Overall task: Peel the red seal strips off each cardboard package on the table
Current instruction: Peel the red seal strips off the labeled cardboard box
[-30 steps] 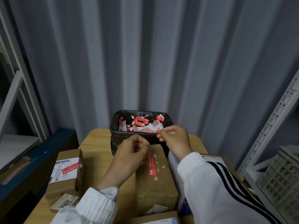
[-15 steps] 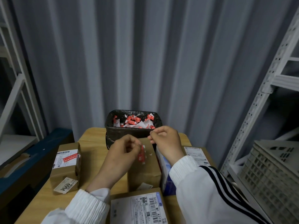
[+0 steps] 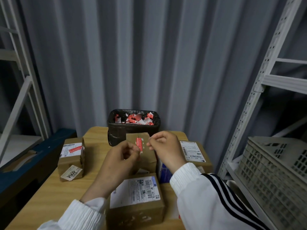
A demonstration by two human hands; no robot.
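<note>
A red seal strip (image 3: 139,144) is seen on the top of the middle cardboard package (image 3: 146,156), between the two hands. The left hand (image 3: 119,161) is held just beside the strip's lower end, fingers (image 3: 135,149) pinched narrow; contact cannot be told. The right hand (image 3: 163,146) is raised at the strip's right, fingertips pressed together; what is held cannot be told. A second strip (image 3: 75,149) is left on the package (image 3: 71,156) at the worktop's (image 3: 49,193) left edge. The far edge is taken by a black-lined bin (image 3: 132,128) of peeled strips. Bare worktop is left at the front-left.
</note>
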